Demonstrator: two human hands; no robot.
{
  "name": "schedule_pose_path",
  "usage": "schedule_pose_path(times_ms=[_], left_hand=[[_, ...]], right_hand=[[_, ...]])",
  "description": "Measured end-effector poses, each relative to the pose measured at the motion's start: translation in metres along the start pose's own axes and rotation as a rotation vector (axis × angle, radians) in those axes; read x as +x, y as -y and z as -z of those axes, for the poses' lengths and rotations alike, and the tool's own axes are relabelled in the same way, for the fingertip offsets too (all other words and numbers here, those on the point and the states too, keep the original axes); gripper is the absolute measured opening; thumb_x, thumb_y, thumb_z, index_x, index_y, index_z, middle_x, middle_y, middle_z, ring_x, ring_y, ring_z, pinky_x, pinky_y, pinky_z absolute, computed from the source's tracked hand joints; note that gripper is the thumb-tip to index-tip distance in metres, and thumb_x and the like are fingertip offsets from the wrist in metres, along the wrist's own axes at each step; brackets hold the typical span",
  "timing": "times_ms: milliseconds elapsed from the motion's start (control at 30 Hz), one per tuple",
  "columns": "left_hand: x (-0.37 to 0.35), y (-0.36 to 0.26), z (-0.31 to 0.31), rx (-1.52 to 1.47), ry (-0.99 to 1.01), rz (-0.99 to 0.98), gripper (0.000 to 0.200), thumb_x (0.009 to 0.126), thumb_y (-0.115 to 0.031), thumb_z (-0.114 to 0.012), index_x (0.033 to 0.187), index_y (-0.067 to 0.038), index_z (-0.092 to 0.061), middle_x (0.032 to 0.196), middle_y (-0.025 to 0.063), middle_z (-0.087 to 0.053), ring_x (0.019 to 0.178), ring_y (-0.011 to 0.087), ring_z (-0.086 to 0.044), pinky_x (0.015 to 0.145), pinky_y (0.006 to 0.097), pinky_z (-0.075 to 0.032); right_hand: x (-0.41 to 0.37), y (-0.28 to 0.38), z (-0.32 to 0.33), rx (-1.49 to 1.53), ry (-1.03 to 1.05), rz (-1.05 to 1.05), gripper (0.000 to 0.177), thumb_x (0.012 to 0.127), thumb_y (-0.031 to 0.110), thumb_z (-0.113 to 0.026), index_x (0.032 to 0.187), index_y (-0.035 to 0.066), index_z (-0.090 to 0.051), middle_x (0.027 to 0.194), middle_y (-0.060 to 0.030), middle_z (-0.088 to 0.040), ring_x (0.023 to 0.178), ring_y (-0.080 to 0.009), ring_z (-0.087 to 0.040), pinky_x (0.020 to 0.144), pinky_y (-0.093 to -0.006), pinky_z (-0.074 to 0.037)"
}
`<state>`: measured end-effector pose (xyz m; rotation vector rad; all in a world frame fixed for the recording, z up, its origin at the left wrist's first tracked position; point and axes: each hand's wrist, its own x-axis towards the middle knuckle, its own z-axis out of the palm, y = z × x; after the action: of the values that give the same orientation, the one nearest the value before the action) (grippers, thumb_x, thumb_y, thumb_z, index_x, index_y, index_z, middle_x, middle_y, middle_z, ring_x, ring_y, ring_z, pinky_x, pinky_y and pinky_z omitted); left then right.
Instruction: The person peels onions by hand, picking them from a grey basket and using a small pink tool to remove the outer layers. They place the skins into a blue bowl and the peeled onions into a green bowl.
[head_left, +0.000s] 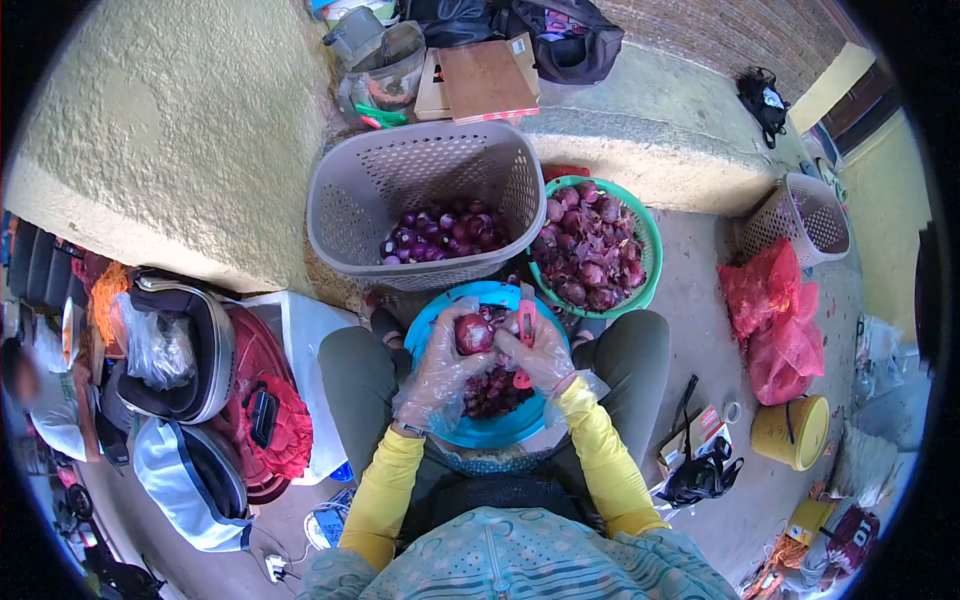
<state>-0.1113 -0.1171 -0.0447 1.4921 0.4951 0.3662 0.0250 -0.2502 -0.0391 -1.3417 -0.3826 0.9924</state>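
Observation:
My left hand (440,365), in a clear plastic glove, holds a red onion (474,334) in its curled fingers. My right hand (538,350), gloved the same way, grips a slim pink plastic tool (527,320). The upper part of this tool looks slotted, and I cannot make out a blade. The right thumb is close against the onion's side. Both hands are above a blue basin (455,432) between the knees, which contains dark red onion pieces or skins (495,395).
A grey perforated basket (345,225) with peeled purple onions (445,235) stands ahead. To its right, a green colander (652,255) is heaped with unpeeled red onions (590,245). Red mesh bags (780,340) and a yellow bucket (785,435) are at right; bags and a white box (320,370) at left.

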Motion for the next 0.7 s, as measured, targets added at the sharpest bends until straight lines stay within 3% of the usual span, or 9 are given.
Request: schedule_pose_path(times_ms=[167,233,333,367,433,567,633,700], left_hand=[[0.001,-0.011,-0.002,-0.277,-0.004,0.123,0.069,0.078,-0.004,-0.085,0.136,-0.006,-0.048,0.137,0.011,-0.052,0.125,0.0219,-0.054,0.109,0.0365,-0.045],[0.001,-0.019,-0.005,-0.072,0.034,-0.069,0.058,0.085,0.005,-0.076,0.134,-0.008,-0.048,0.134,0.0079,-0.052,0.124,0.0174,-0.054,0.104,0.0336,-0.051],[0.0,-0.025,-0.006,0.181,0.017,-0.183,0.051,0.091,0.0,-0.072,0.135,-0.006,-0.048,0.131,0.0082,-0.054,0.121,0.0167,-0.056,0.102,0.0317,-0.051],[-0.001,-0.021,-0.007,0.182,0.016,-0.181,0.051,0.091,0.0,-0.072,0.135,-0.006,-0.048,0.131,0.0082,-0.054,0.121,0.0167,-0.056,0.102,0.0317,-0.051],[0.0,-0.011,-0.008,-0.124,0.011,0.079,0.049,0.096,-0.006,-0.067,0.14,-0.005,-0.046,0.133,0.0105,-0.054,0.12,0.017,-0.055,0.102,0.0312,-0.048],[0.001,-0.017,-0.016,-0.152,-0.084,0.07,0.053,0.096,-0.012,-0.069,0.142,-0.003,-0.045,0.131,0.0127,-0.056,0.115,0.0186,-0.057,0.101,0.0322,-0.048],[-0.003,-0.028,-0.013,0.145,-0.111,0.001,0.056,0.094,-0.013,-0.073,0.141,-0.001,-0.044,0.13,0.0137,-0.055,0.111,0.0209,-0.059,0.1,0.0354,-0.05],[-0.002,-0.022,-0.008,0.168,-0.086,-0.037,0.06,0.093,-0.014,-0.074,0.143,-0.001,-0.042,0.132,0.015,-0.055,0.113,0.0221,-0.058,0.102,0.0357,-0.049]], right_hand=[[-0.004,0.018,-0.005,0.057,-0.015,-0.039,0.011,0.094,0.009,-0.07,0.1,0.008,-0.061,0.084,0.0012,-0.061,0.073,-0.0077,-0.057,0.066,-0.0262,-0.049],[-0.004,0.023,-0.006,0.226,0.034,-0.095,0.012,0.095,0.01,-0.069,0.101,0.008,-0.059,0.084,0.0008,-0.06,0.072,-0.0084,-0.057,0.064,-0.0266,-0.048],[-0.002,0.021,0.001,0.173,0.095,-0.11,0.014,0.096,0.01,-0.068,0.103,0.008,-0.057,0.085,0.0004,-0.06,0.072,-0.009,-0.057,0.065,-0.0265,-0.048],[-0.002,0.02,0.001,0.174,0.096,-0.112,0.014,0.096,0.01,-0.068,0.103,0.008,-0.057,0.085,0.0004,-0.06,0.072,-0.009,-0.057,0.065,-0.0265,-0.048],[-0.003,0.02,0.001,0.237,0.146,-0.122,0.016,0.096,0.011,-0.068,0.106,0.008,-0.056,0.088,0.0003,-0.06,0.073,-0.0091,-0.057,0.066,-0.0263,-0.048],[-0.007,0.024,-0.005,0.1,0.044,-0.12,0.019,0.099,0.017,-0.066,0.112,0.007,-0.056,0.092,-0.0003,-0.061,0.074,-0.0087,-0.056,0.068,-0.026,-0.049],[-0.01,0.026,-0.004,0.037,0.021,-0.058,0.027,0.101,0.023,-0.065,0.119,0.006,-0.055,0.095,-0.0012,-0.062,0.075,-0.0094,-0.057,0.069,-0.0259,-0.05],[-0.022,0.033,-0.001,0.063,-0.014,-0.152,0.029,0.102,0.026,-0.064,0.121,0.006,-0.054,0.098,-0.0023,-0.062,0.079,-0.0104,-0.058,0.071,-0.0263,-0.051]])
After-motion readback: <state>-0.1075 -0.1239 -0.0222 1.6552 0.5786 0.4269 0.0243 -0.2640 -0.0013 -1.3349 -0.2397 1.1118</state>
